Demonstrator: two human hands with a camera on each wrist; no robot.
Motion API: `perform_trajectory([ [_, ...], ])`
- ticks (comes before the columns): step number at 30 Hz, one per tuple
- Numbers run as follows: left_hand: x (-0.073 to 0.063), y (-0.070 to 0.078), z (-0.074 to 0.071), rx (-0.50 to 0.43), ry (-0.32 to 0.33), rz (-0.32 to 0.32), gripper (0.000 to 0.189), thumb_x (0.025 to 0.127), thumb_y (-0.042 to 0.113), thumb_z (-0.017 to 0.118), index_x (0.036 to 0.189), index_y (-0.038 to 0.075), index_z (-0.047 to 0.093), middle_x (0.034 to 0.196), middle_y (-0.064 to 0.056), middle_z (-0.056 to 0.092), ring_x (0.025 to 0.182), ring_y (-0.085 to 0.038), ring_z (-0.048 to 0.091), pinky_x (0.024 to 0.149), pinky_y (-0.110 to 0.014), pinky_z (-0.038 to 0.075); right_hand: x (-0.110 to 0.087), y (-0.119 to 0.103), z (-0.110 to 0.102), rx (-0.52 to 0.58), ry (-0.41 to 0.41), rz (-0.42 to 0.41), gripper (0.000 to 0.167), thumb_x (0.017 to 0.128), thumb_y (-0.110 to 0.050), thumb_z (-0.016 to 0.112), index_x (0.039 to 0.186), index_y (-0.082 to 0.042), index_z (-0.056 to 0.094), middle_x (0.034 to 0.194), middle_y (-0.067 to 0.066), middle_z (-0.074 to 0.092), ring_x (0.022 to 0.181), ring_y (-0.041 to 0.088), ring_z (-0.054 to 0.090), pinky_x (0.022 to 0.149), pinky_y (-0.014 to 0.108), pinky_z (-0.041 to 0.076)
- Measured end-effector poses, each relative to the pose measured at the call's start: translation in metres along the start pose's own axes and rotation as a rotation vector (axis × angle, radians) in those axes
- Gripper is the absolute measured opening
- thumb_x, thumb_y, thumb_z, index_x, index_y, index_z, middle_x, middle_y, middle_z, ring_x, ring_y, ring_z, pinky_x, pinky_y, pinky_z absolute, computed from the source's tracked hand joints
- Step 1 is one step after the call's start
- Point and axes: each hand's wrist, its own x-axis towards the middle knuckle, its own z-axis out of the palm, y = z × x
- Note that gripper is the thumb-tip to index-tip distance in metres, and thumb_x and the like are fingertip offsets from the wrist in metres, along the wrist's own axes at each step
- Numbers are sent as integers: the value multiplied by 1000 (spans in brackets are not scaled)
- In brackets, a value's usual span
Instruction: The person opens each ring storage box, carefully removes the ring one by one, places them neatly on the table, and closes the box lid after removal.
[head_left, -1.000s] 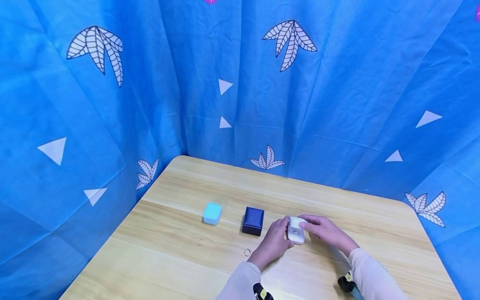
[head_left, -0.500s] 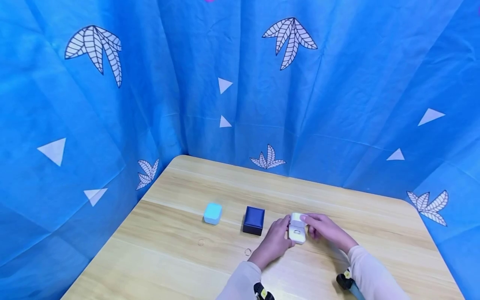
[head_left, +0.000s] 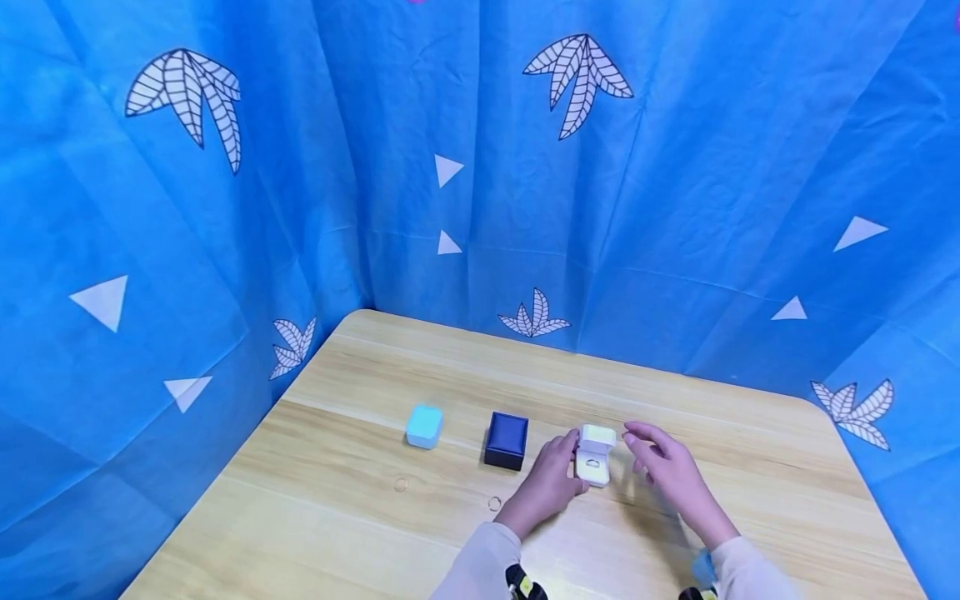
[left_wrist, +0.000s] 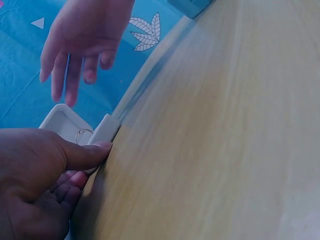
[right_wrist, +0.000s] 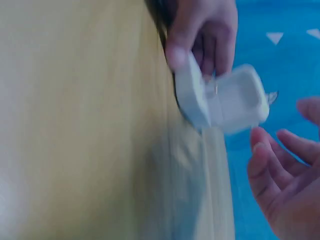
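A small white ring box (head_left: 594, 471) stands on the wooden table with its lid (right_wrist: 240, 100) raised. A ring (left_wrist: 83, 134) sits upright in its slot inside. My left hand (head_left: 551, 479) grips the box's base from the left, the thumb along its near side. Just right of the box, my right hand (head_left: 667, 467) is in the air with loosely bent fingers, holding nothing. In the right wrist view its fingertips (right_wrist: 258, 135) are close to the lid's edge; whether they touch it there is hard to tell, but the head view shows a gap.
Left of my left hand stands a dark blue box (head_left: 507, 442), closed. Farther left is a light turquoise box (head_left: 424, 427), also closed. Two loose rings lie on the table: one (head_left: 494, 503) near my left wrist, another (head_left: 401, 484) below the turquoise box. A blue curtain (head_left: 420, 167) hangs behind the table.
The white box's lid has swung farther up and back. My right hand has let go of the lid and moved away to the right. My left hand has stayed on the box.
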Motion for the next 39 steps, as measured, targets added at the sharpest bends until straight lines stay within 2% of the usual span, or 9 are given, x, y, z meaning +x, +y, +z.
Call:
perform_trajectory([
  [2, 0, 1, 0, -2, 2, 3, 90, 80, 9, 82, 156, 9, 35, 139, -4, 56, 123, -19, 54, 112, -37, 44, -8, 0, 6, 18, 64, 2, 51, 101, -42, 58, 139, -8, 57, 104, 18, 68, 70, 22, 61, 55, 29, 51],
  [4, 0, 1, 0, -11, 2, 1, 90, 80, 9, 82, 156, 10, 35, 139, -4, 56, 121, -18, 54, 111, -36, 45, -14, 1, 12, 30, 123, 23, 47, 100, -43, 61, 134, -10, 61, 92, 18, 68, 67, 22, 61, 53, 28, 50],
  [7, 0, 1, 0, -26, 1, -6, 91, 79, 9, 83, 157, 11, 35, 139, -3, 56, 121, -17, 55, 111, -37, 45, -21, 4, 22, 38, 177, 60, 41, 98, -40, 64, 128, -12, 64, 83, 14, 66, 69, 21, 61, 52, 28, 49],
  [12, 0, 1, -1, -37, -4, -9, 90, 80, 10, 82, 156, 15, 36, 135, -1, 58, 123, -18, 54, 110, -39, 46, -23, 13, 35, 65, 162, 109, 32, 96, -28, 70, 123, -11, 68, 78, 12, 67, 65, 18, 61, 53, 27, 49],
  [17, 1, -2, -3, -38, -11, 7, 88, 82, 12, 81, 157, 15, 36, 134, 0, 57, 123, -17, 53, 110, -38, 46, -18, 19, 45, 66, 125, 85, 33, 94, -22, 71, 123, -6, 68, 73, 10, 66, 60, 14, 58, 49, 26, 48],
  [20, 1, -3, -4, -45, -24, 21, 87, 83, 12, 80, 157, 15, 35, 135, -1, 57, 122, -16, 53, 108, -36, 46, -16, 21, 50, 74, 119, 66, 32, 94, -18, 71, 122, -4, 68, 76, 10, 67, 60, 13, 58, 50, 26, 50],
  [28, 0, -7, -6, -65, -43, 30, 85, 83, 11, 80, 156, 21, 36, 129, 5, 57, 117, -10, 54, 105, -34, 48, -10, 24, 60, 48, 130, 14, 26, 91, -5, 70, 116, -2, 70, 102, 14, 69, 62, 13, 60, 53, 25, 51],
  [39, 0, -4, -7, -64, -46, 10, 86, 82, 11, 81, 156, 17, 37, 129, 3, 58, 117, -13, 54, 105, -35, 48, -5, 26, 65, 16, 154, -4, 17, 89, -2, 71, 106, -3, 73, 105, 14, 69, 63, 11, 59, 54, 23, 53],
])
